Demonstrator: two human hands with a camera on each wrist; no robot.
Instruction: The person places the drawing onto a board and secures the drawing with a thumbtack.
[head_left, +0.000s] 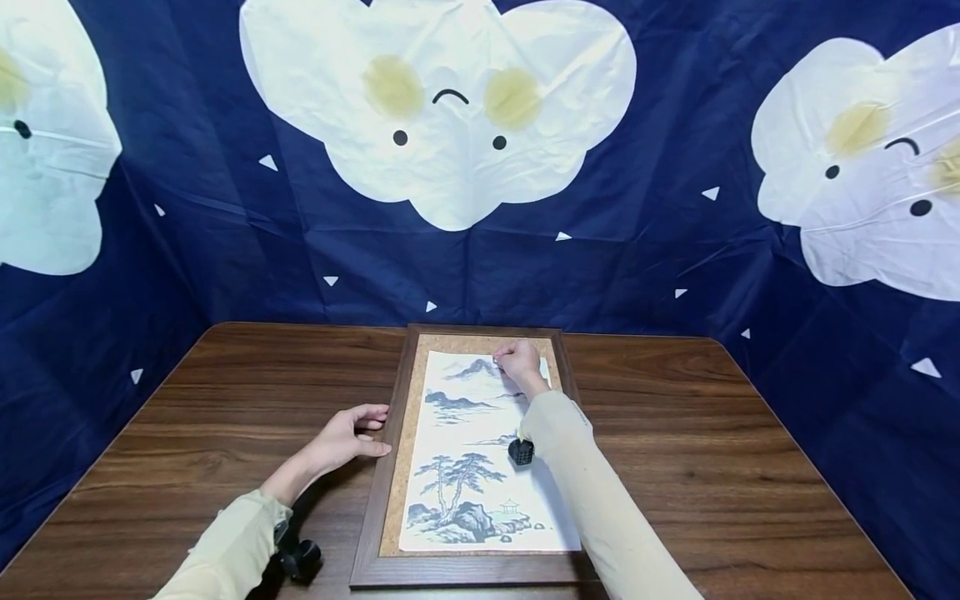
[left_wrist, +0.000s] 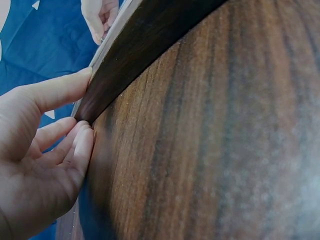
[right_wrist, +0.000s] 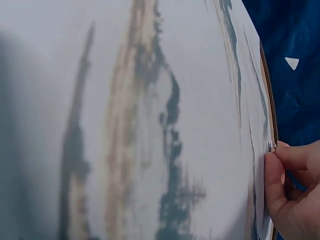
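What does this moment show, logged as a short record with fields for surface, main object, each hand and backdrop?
surface: brown wooden table
main object: dark wooden frame lying flat, cork backing, landscape painting on top
left hand: left hand rests against the frame's left edge, fingers fairly straight
right hand: right hand pinches a small pin at the painting's upper right part
backdrop: navy cloth with white cloud faces

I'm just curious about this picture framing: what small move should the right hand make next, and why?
Probably press the small pin down. The right hand pinches it at the painting's top right corner over the cork board, while the left hand steadies the frame.
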